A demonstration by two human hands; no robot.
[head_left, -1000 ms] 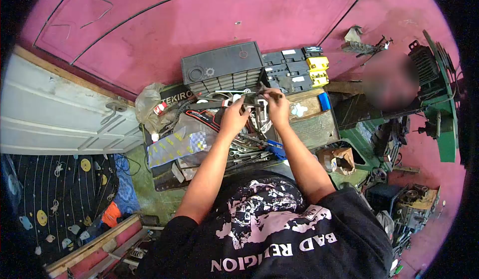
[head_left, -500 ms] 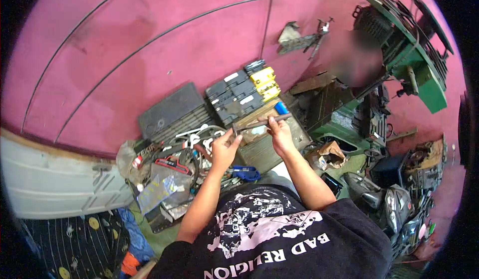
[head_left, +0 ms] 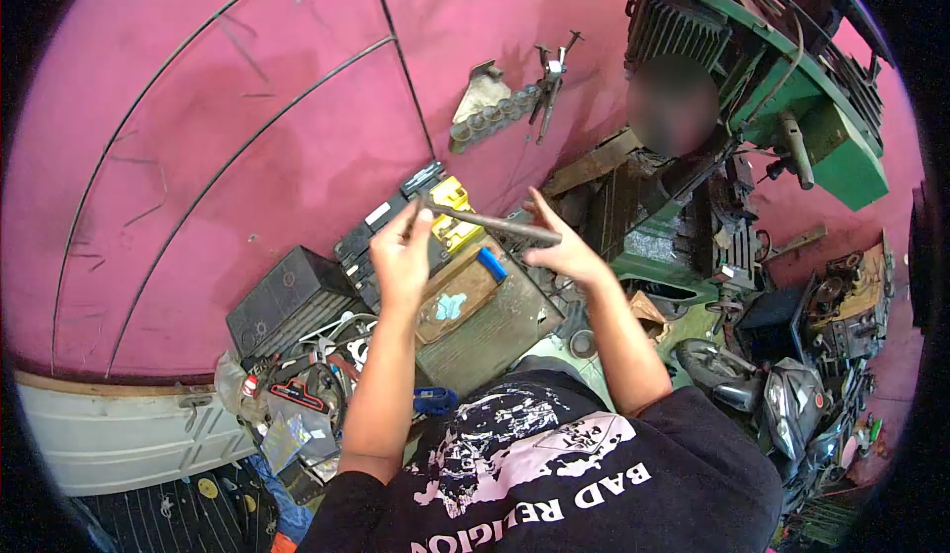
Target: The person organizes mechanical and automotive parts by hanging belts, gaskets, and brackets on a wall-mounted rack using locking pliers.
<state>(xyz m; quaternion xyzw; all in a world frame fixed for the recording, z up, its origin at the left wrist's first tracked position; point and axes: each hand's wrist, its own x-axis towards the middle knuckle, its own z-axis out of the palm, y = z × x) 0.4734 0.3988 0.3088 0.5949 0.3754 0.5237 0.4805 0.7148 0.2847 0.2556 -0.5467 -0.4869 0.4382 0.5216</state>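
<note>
A thin metal rod point(head_left: 492, 223) is held almost level above a cluttered floor, between both hands. The left hand point(head_left: 401, 253) is closed around one end, so this end is mostly hidden by the fingers. The other end is pinched by the right hand point(head_left: 566, 249), with the forefinger stretched upward; the exact grip is hard to make out. Below the rod, a wooden tray point(head_left: 480, 316) and a yellow-topped battery point(head_left: 452, 200) are partly covered. A green machine point(head_left: 826, 147) is cut off at the edge.
</note>
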